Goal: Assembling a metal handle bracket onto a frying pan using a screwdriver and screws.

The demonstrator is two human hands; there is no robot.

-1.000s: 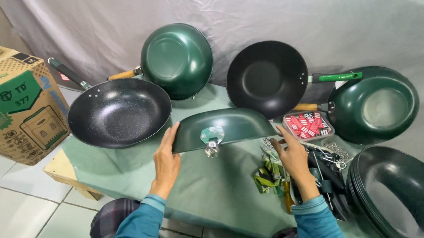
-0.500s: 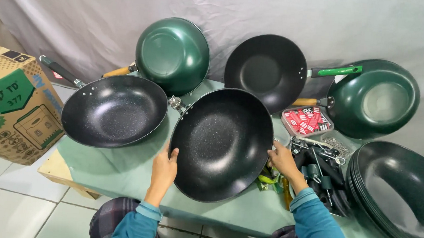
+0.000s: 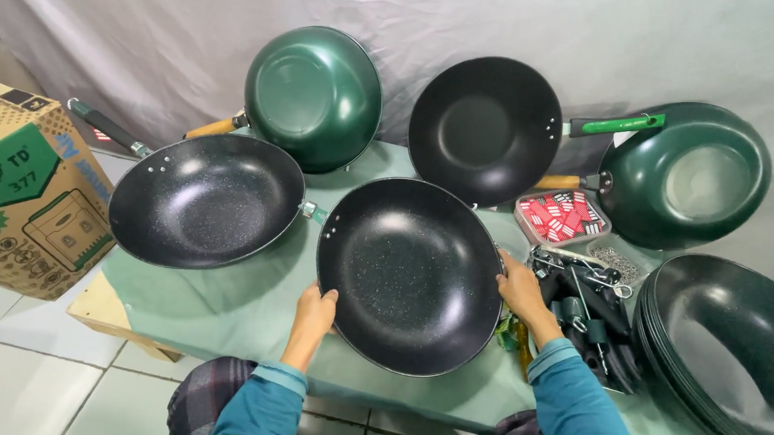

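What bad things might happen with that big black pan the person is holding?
Both hands, the left hand and the right hand, grip only the rim of the speckled black pan, with no handle showing, so it might slip. It sits close to the neighbouring black pan, so the two could bump and scratch. The loose metal parts beside the right hand could get knocked off the table.

A creased grey cloth backdrop (image 3: 147,19) hangs behind a green-covered table (image 3: 244,307) on a white tiled floor (image 3: 6,345).
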